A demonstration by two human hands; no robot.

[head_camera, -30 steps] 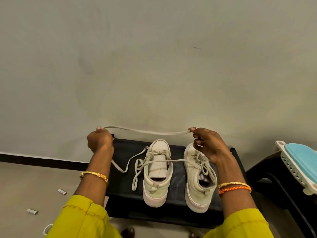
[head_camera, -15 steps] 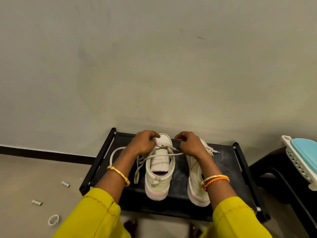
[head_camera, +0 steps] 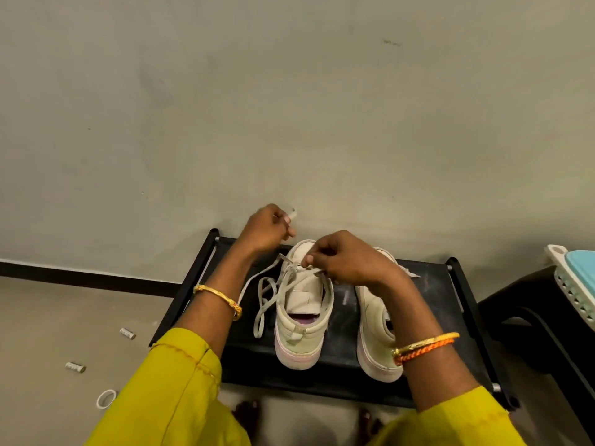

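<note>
Nearest: 2 yellow sleeves (head_camera: pixel 180 391) low in view, bare toes (head_camera: pixel 248 412) between them on the floor. A gold bangle (head_camera: pixel 219 298) on the left wrist; a gold and an orange band (head_camera: pixel 425 347) on the right.

Black rack (head_camera: pixel 447 320) stands against the wall. 2 pale sneakers on its top shelf, heels toward the person, just beside each other, not touching.

- Open sneaker (head_camera: pixel 306 320): at the shelf's middle, tongue showing.
- Second sneaker (head_camera: pixel 375 333): to its right, front part hidden under the right forearm.
- Lace (head_camera: pixel 264 300): threaded in the open sneaker's upper eyelets, slack loops lying on the shelf at its left side.

Right hand (head_camera: pixel 346 259): over the open sneaker's front, thumb and forefinger pinching the lace at the eyelets, other fingers curled.

Left hand (head_camera: pixel 265 230): farther back, raised above the shelf's rear edge, fingers curled round the lace end; the tip (head_camera: pixel 293 215) sticks out above the knuckles.

Left floor: 2 small silver cylinders (head_camera: pixel 127 333), 1 white ring (head_camera: pixel 106 398). Far right: pale basket (head_camera: pixel 573 284). Beyond: plain grey wall (head_camera: pixel 289 107).
</note>
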